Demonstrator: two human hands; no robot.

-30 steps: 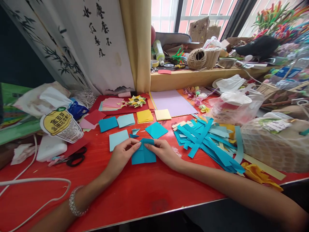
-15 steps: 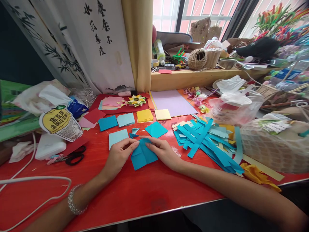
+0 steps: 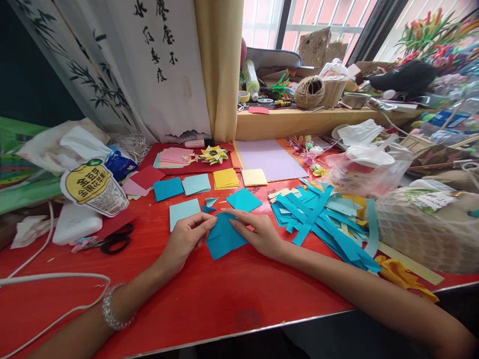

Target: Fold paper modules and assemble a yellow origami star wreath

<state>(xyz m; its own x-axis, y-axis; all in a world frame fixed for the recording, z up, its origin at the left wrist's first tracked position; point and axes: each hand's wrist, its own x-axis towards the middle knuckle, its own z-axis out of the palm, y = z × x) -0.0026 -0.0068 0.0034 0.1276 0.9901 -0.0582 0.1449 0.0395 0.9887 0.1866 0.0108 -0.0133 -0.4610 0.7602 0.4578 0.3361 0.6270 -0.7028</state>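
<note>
Between my two hands is a creased square of blue paper [image 3: 225,239], tilted up off the red table. My left hand [image 3: 188,233] pinches its upper left corner between thumb and fingers. Along the upper right edge, my right hand [image 3: 261,230] grips the sheet with the thumb in front and fingers behind. Just beyond lie small folded paper pieces [image 3: 210,204], one pale and one dark blue. A pale blue square [image 3: 184,212] is beside my left hand, and another blue square [image 3: 244,200] lies past my right fingers.
Stacks of blue [image 3: 168,189], light blue [image 3: 196,184], yellow [image 3: 226,178] and cream squares [image 3: 254,177] line the table. Blue paper strips [image 3: 318,219] heap at right. Black-handled scissors [image 3: 116,243] lie left, near a white cable [image 3: 75,275]. A folded paper wreath [image 3: 213,155] sits behind.
The blue square has turned slightly between my hands, its lower corner shifting right and its surface tilting differently. Both hands keep their grip. The view has shifted a little.
</note>
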